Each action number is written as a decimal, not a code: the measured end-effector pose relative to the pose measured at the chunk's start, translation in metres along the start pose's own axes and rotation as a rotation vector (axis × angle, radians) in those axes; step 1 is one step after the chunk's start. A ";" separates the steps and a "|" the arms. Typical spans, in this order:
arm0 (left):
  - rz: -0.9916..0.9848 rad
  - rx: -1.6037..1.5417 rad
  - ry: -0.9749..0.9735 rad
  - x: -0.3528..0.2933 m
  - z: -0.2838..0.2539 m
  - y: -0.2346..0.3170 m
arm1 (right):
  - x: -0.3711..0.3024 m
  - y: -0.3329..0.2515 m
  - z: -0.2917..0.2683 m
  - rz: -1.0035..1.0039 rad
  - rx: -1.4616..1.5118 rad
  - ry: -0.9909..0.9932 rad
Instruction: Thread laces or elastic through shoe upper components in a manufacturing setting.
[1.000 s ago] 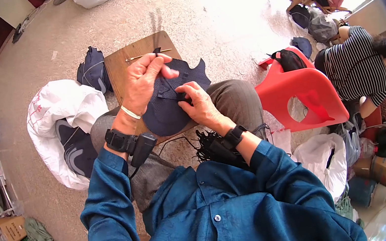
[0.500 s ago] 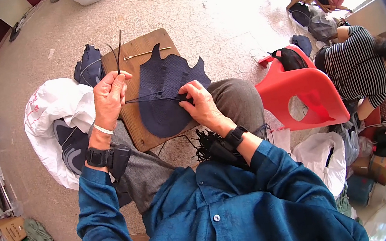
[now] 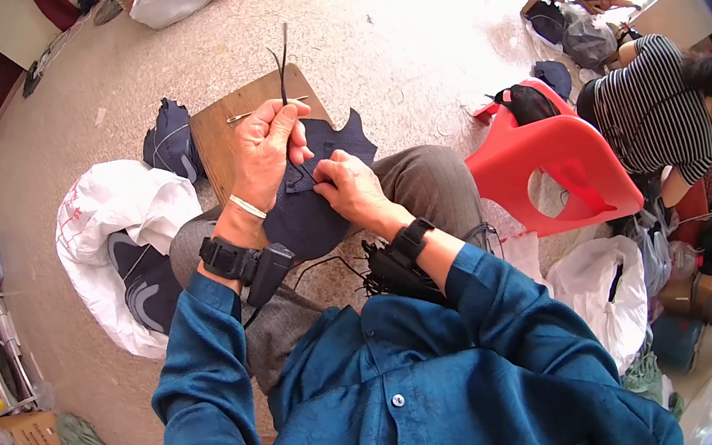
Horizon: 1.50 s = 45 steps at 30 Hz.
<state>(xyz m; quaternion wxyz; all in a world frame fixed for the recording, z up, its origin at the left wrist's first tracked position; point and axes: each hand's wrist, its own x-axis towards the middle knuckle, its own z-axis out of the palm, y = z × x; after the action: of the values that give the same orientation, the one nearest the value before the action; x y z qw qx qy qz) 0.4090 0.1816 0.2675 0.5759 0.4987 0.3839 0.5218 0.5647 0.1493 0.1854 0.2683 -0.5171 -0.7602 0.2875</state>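
My left hand [image 3: 263,153] is closed, thumb pressed to the fingers, around thin black cord [image 3: 285,72] whose two ends stick up past it. A flat navy fabric piece [image 3: 310,225] with pointed tips at its far end lies across a wooden board [image 3: 218,142] and reaches over my lap. My right hand [image 3: 358,190] is pinched near the middle of the fabric, close beside the left; whether it grips cord or cloth is hidden. A thin metal needle-like tool [image 3: 237,118] lies on the board, partly behind my left hand.
A tied navy bundle [image 3: 170,144] and a white sack [image 3: 126,191] with dark pieces lie left of the board. At right stands a red plastic chair [image 3: 505,172] holding a black bag [image 3: 530,104]. Beyond it a person in a striped top [image 3: 648,110] bends over.
My left hand has moved right and slightly up with the cord, closer to my right hand. The length of cord stretched between them has shortened. The fabric has shifted a little.
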 end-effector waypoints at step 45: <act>0.049 1.263 0.036 -0.063 -0.025 -0.088 | 0.025 0.014 0.009 0.383 0.707 -0.031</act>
<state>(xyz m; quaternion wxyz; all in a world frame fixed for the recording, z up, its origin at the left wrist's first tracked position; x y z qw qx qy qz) 0.3943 0.1272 0.1719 0.1519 0.7424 0.6157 0.2160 0.5589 0.1755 0.1724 0.3596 -0.5209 -0.5084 0.5838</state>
